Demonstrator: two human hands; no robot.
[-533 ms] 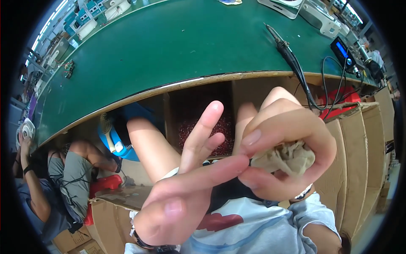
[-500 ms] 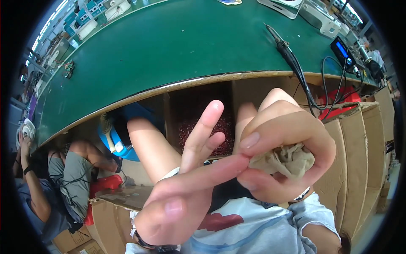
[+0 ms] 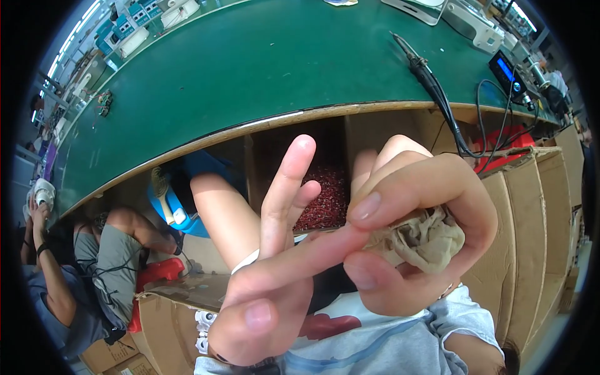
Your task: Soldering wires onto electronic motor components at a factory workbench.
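Observation:
My left hand (image 3: 265,294) is held up over my lap. Its index finger points right and another finger points upward, both stretched out, with nothing in its grasp. My right hand (image 3: 459,187) curls round a crumpled beige wad (image 3: 428,240) of thin, wrinkled material; whether that is cloth or rubber I cannot tell. The right index fingertip and thumb meet at the tip of my left index finger, which touches them beside the wad. The lower right fingers are mostly hidden.
A green workbench (image 3: 237,69) lies ahead, with a soldering iron (image 3: 425,75) and a blue-lit control box (image 3: 506,75). Beneath stand a box of small red parts (image 3: 322,200) and a blue bin (image 3: 184,219). Cardboard boxes (image 3: 494,250) flank me. A co-worker (image 3: 59,281) sits left.
My left hand's raised finger has shifted slightly left. The wad shows a little more inside my right hand, and more of the red parts has come into sight. The contact between hands stays.

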